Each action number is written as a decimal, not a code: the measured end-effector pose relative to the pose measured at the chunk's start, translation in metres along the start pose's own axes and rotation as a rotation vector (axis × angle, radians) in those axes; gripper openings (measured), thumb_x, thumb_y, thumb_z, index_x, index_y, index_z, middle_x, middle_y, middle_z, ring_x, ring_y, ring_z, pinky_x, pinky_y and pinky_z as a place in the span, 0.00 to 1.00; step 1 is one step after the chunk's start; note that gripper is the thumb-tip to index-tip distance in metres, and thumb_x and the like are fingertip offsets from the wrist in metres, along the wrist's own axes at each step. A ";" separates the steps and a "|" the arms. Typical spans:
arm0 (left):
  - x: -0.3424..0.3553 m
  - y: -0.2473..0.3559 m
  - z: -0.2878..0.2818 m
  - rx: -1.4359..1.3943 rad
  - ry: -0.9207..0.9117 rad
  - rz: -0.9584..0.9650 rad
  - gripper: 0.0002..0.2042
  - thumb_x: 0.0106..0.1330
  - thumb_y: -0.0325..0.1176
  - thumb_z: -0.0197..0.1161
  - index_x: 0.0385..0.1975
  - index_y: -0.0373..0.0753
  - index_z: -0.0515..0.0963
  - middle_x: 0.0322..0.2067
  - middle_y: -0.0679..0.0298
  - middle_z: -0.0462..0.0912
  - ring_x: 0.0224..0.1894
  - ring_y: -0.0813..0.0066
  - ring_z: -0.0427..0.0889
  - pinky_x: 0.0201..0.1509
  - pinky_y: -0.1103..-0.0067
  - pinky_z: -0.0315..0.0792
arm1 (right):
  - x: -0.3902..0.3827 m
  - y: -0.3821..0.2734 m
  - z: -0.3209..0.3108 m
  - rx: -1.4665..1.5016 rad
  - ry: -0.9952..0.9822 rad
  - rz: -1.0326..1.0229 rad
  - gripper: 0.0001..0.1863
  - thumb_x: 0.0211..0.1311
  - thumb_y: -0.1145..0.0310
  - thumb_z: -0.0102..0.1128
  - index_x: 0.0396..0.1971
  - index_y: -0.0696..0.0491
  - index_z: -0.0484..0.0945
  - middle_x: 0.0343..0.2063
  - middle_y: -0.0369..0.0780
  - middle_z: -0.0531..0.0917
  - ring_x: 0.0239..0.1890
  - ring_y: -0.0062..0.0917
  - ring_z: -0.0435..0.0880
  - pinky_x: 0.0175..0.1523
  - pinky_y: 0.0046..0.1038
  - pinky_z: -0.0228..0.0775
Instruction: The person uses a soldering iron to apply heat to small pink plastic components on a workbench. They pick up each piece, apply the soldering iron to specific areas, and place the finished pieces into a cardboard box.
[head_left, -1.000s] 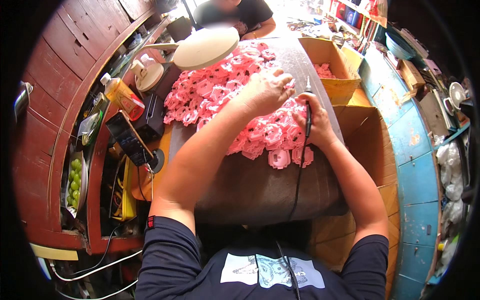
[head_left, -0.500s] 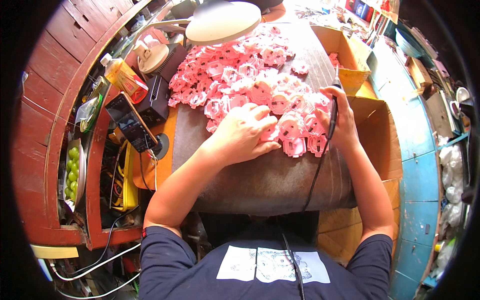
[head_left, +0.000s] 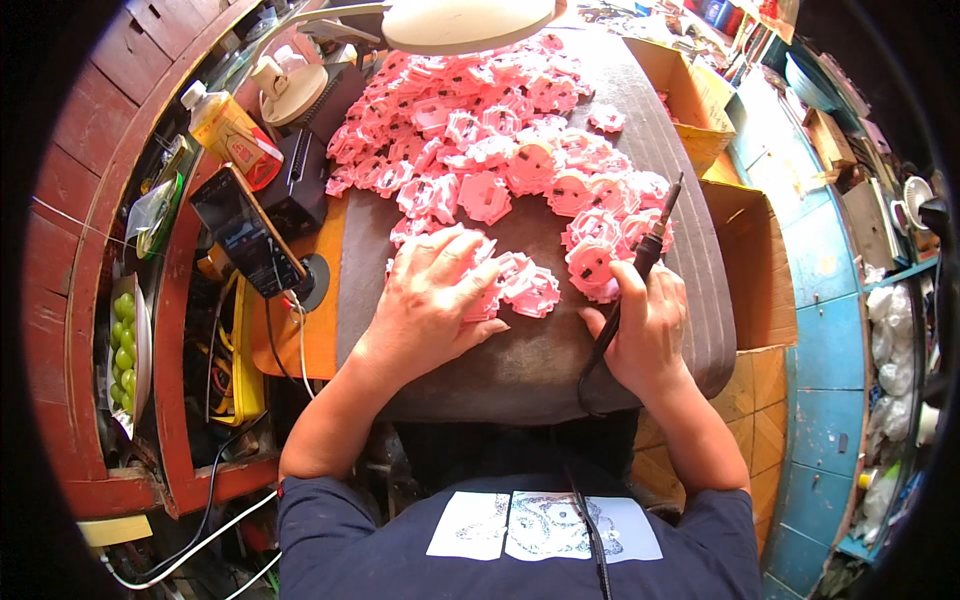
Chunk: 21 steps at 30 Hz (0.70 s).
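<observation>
A big heap of flat pink plastic parts [head_left: 450, 125] with small dark pieces on them covers the far side of the dark mat [head_left: 530, 375]. My left hand [head_left: 425, 305] lies over a few of these parts at the near left, thumb spread away from the fingers. Several more pink parts [head_left: 528, 286] lie just right of it. In my right hand [head_left: 650, 325] is a soldering iron [head_left: 652, 243], its tip pointing up and away, its black cord hanging down beside the thumb. Another cluster of pink parts [head_left: 595, 262] sits just beyond that hand's thumb.
A white lamp head [head_left: 468, 25] hangs over the far heap. Along the left stand a phone [head_left: 245, 228] on a holder, a bottle [head_left: 232, 138] and a tray of green fruit [head_left: 123, 350]. Cardboard boxes [head_left: 752, 262] are at the right, beside blue cabinets [head_left: 825, 350].
My left hand has come nearer and to the left, with some pink parts now apart from the heap. My right hand has also come nearer, carrying the soldering iron.
</observation>
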<state>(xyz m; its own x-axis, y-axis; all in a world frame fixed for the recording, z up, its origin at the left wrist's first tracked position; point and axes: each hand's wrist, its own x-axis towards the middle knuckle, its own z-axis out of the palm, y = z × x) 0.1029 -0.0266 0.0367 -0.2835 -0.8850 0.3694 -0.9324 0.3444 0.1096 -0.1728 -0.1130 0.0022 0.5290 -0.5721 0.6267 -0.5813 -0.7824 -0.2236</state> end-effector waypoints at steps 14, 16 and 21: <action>-0.031 0.020 0.016 0.031 0.041 0.034 0.30 0.55 0.50 0.79 0.57 0.43 0.82 0.58 0.63 0.84 0.69 0.57 0.76 0.79 0.39 0.45 | -0.003 0.003 0.003 0.137 0.081 -0.151 0.29 0.56 0.81 0.69 0.59 0.55 0.74 0.41 0.50 0.85 0.36 0.49 0.84 0.47 0.47 0.75; -0.031 0.025 0.016 -0.006 0.051 0.051 0.31 0.53 0.47 0.80 0.57 0.44 0.82 0.59 0.63 0.84 0.68 0.58 0.76 0.79 0.39 0.46 | -0.005 0.007 0.003 0.162 0.110 -0.137 0.25 0.60 0.82 0.67 0.58 0.56 0.74 0.40 0.50 0.86 0.34 0.49 0.84 0.42 0.45 0.76; -0.030 0.035 0.026 -0.031 0.115 0.073 0.32 0.51 0.48 0.81 0.57 0.44 0.82 0.59 0.62 0.84 0.67 0.59 0.77 0.77 0.38 0.50 | -0.020 0.007 0.008 0.367 0.203 -0.015 0.21 0.66 0.82 0.65 0.57 0.58 0.72 0.44 0.52 0.85 0.34 0.46 0.85 0.41 0.43 0.79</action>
<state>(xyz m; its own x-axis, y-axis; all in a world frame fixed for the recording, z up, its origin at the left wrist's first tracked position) 0.0732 0.0041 0.0050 -0.3213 -0.8158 0.4808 -0.9023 0.4178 0.1059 -0.1827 -0.1092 -0.0179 0.3819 -0.5282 0.7584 -0.2960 -0.8473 -0.4410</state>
